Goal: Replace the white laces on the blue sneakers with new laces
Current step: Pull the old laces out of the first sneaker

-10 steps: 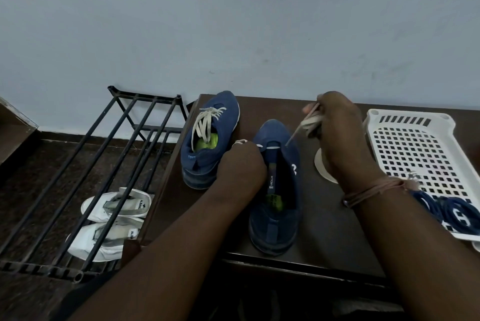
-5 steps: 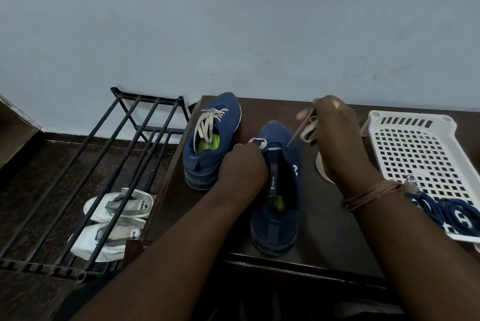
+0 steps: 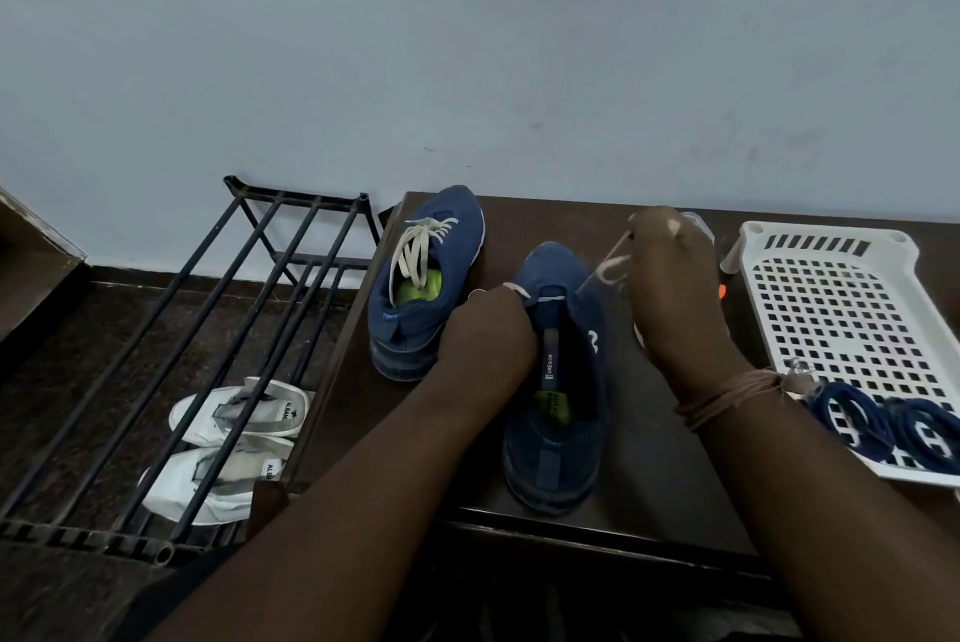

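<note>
Your near blue sneaker (image 3: 558, 381) is sitting on the dark table (image 3: 654, 433), with the still-laced sneaker (image 3: 426, 278) at its ten o'clock. Your left hand (image 3: 488, 335) is gripping its collar while your right hand (image 3: 670, 288) is pinching the white lace (image 3: 610, 267), which is running toward seven o'clock from your fingertips to the eyelets.

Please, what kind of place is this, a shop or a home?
Probably a home, near a shoe storage corner: a metal shoe rack with white sandals under it stands beside a dark wooden table, against a plain painted wall.
</note>
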{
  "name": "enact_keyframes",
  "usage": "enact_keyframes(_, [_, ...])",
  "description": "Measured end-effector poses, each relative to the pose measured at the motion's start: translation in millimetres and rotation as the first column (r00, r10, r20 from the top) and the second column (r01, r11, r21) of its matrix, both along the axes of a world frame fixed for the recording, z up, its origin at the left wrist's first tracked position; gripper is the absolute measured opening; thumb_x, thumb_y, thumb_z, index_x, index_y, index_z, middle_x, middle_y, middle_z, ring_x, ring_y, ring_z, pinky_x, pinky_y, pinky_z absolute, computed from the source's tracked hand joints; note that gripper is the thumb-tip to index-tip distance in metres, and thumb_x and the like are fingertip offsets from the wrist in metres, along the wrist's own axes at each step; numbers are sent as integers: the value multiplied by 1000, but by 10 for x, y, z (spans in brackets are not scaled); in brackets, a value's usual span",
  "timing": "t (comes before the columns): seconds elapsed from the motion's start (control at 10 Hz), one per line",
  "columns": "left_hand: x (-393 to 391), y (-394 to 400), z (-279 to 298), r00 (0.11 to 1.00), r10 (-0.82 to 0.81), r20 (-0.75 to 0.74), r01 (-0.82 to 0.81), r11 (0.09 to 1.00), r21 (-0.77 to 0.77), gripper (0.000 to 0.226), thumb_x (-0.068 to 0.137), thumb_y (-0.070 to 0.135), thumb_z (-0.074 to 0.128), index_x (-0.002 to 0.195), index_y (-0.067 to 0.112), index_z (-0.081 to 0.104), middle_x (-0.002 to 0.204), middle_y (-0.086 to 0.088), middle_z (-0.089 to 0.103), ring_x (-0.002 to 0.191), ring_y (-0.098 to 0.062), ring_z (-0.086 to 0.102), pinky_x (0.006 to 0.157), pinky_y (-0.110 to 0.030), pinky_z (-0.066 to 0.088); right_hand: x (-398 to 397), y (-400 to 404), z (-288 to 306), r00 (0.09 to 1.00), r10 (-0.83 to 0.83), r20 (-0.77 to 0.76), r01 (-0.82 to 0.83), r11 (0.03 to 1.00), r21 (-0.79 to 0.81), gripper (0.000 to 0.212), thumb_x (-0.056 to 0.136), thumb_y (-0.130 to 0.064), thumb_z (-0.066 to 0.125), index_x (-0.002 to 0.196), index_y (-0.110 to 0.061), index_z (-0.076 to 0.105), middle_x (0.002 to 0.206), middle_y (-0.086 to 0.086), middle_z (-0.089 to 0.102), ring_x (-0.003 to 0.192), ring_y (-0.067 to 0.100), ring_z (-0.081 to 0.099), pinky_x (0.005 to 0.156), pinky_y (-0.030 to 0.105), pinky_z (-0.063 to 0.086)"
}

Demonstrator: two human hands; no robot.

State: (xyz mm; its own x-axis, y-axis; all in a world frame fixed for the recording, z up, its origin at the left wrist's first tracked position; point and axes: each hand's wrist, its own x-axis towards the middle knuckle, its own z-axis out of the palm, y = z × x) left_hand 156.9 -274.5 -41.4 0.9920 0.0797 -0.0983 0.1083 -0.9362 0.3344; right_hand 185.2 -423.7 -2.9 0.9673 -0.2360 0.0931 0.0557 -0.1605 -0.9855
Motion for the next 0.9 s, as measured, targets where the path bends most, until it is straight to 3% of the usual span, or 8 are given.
enact_keyframes(0.1, [-1, -13, 18, 1000, 16, -7, -16, 1000, 2, 20, 100, 16, 46, 107, 6, 62, 113, -15, 65, 102, -32, 64, 74, -33, 41, -9, -27, 34, 998, -35, 52, 35, 999, 13, 44, 93, -36, 53, 67, -1, 55, 61, 12, 56, 60, 26, 55, 64, 38, 46])
enact_keyframes(0.2, [-11, -34, 35, 1000, 5, 4, -5, 1000, 10, 21, 101, 15, 44, 107, 6, 62, 112, -15, 66, 106, -31, 62, 76, -34, 43, 31, -85, -122, 982, 78, -172, -131, 938, -322, 37, 91, -42, 62, 86, -6, 59, 73, 8, 61, 66, 21, 60, 60, 38, 49])
enact_keyframes(0.3, [-3, -29, 13, 1000, 20, 6, -20, 1000, 4, 20, 100, 16, 45, 106, 7, 61, 112, -15, 65, 104, -31, 63, 75, -33, 41, -9, -74, -321, 876, 124, -467, -395, 741, -544, 33, 92, -43, 63, 92, -11, 55, 81, 5, 58, 72, 19, 57, 52, 26, 36])
enact_keyframes(0.4, [9, -23, -2, 1000, 29, -5, -29, 1000, 8, 20, 100, 16, 45, 107, 8, 62, 114, -16, 65, 103, -31, 64, 76, -34, 42, -2, -18, -223, 898, 117, -423, -357, 756, -549, 32, 98, -34, 50, 69, -20, 47, 69, -1, 48, 65, 20, 48, 54, 26, 37])
enact_keyframes(0.5, [13, -22, -4, 1000, 24, -1, -24, 1000, 10, 21, 100, 15, 44, 108, 8, 62, 112, -15, 65, 104, -31, 63, 75, -34, 41, 69, -7, -91, 972, 6, -235, -74, 957, -280, 33, 98, -30, 40, 66, -24, 43, 67, -2, 45, 77, 25, 50, 73, 40, 47])
enact_keyframes(0.6, [20, -14, -25, 1000, 24, 9, -24, 1000, 10, 21, 101, 18, 44, 106, 8, 62, 110, -14, 65, 103, -31, 64, 74, -33, 41, 22, -19, 58, 997, -75, -21, 75, 997, -3, 39, 98, -33, 48, 63, -16, 45, 60, 0, 46, 65, 22, 49, 66, 37, 43])
enact_keyframes(0.7, [25, -17, -46, 1000, 12, 12, -13, 1000, 17, 20, 98, 16, 45, 106, 11, 64, 110, -12, 67, 100, -29, 64, 72, -31, 40, 6, -70, 22, 991, 16, -135, -43, 978, -202, 41, 86, -49, 63, 66, -13, 59, 62, 3, 60, 60, 23, 58, 66, 35, 52])
enact_keyframes(0.9, [17, -15, -34, 1000, 31, 7, -31, 1000, -6, 20, 99, 18, 46, 106, 9, 63, 111, -13, 66, 101, -31, 65, 73, -31, 40, -4, -69, -334, 884, 108, -455, -390, 709, -588, 33, 91, -38, 66, 94, -5, 60, 79, 7, 61, 72, 21, 59, 51, 26, 37])
